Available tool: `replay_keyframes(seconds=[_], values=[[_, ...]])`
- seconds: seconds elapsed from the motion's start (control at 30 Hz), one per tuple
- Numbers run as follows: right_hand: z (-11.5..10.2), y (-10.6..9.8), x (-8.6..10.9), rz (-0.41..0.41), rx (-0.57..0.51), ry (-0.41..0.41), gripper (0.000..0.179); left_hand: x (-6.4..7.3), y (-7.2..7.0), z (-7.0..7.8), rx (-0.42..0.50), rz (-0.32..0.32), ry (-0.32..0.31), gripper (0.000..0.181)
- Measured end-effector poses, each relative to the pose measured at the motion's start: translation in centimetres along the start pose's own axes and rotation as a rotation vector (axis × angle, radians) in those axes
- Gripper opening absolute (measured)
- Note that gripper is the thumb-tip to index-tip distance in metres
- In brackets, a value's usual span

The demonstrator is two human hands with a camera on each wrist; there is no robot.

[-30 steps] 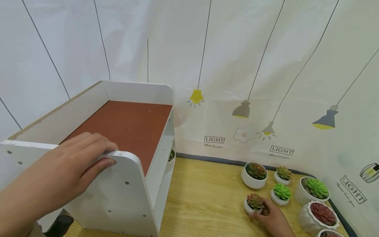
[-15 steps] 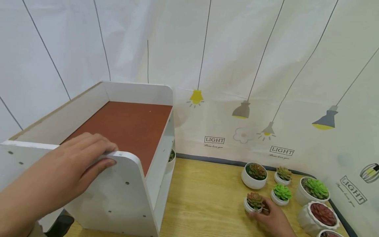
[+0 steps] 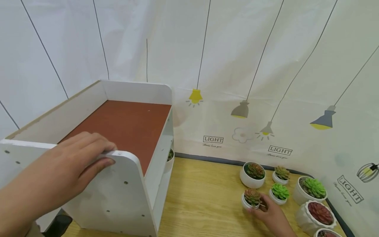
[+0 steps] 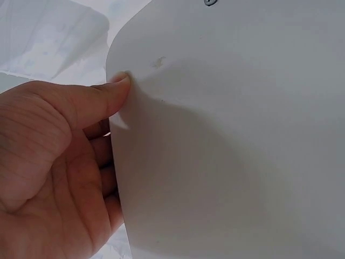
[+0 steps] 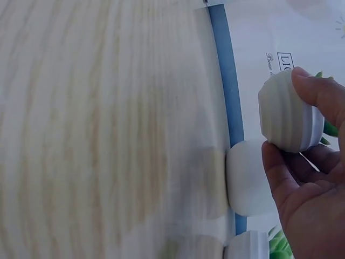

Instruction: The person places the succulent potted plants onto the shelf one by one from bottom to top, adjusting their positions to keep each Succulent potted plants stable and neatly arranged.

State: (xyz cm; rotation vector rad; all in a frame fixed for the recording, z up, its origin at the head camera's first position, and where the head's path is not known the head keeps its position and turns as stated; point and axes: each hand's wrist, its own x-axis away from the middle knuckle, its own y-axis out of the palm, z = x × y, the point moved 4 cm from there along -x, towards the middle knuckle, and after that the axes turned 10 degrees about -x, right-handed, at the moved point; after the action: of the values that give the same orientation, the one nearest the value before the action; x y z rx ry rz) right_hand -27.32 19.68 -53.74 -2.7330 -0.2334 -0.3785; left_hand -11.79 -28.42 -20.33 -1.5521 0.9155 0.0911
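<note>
My left hand [image 3: 86, 161] grips the top edge of the white shelf unit's end panel [image 3: 118, 194], thumb on the outer face and fingers over the far side. In the left wrist view the thumb presses on the flat white panel [image 4: 226, 151]. At right, my right hand [image 3: 273, 215] pinches a small ribbed white pot [image 5: 285, 110] with a reddish-green succulent [image 3: 252, 197] in it. The right wrist view shows thumb and fingers on opposite sides of the pot, its base raised off the table.
Around the right hand stand a larger round-potted succulent [image 3: 252, 177], two small pots with a bright green [image 3: 280, 191] and a brownish plant [image 3: 281, 173], and bigger pots [image 3: 315, 217] along the wall. Another pot [image 3: 170, 158] sits inside the shelf unit. A patterned wall sheet [image 3: 213, 49] hangs behind.
The right hand has raised the small potted succulent slightly from the table. The left hand stays on the panel edge. The head view has shifted a little.
</note>
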Motion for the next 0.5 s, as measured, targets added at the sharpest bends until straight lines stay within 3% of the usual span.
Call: replay_keyframes(seconds=[0.27,0.5], values=[[-1.4,0.1,0.5,-0.011,0.014,-0.055,0.080,0.0,0.0,0.0,0.009,0.003,0.008,0.009],[-2.2,0.4,0.6,-0.022,-0.021,-0.065,0.085,-0.1,-0.1,0.1,0.010,-0.002,0.008,0.013]])
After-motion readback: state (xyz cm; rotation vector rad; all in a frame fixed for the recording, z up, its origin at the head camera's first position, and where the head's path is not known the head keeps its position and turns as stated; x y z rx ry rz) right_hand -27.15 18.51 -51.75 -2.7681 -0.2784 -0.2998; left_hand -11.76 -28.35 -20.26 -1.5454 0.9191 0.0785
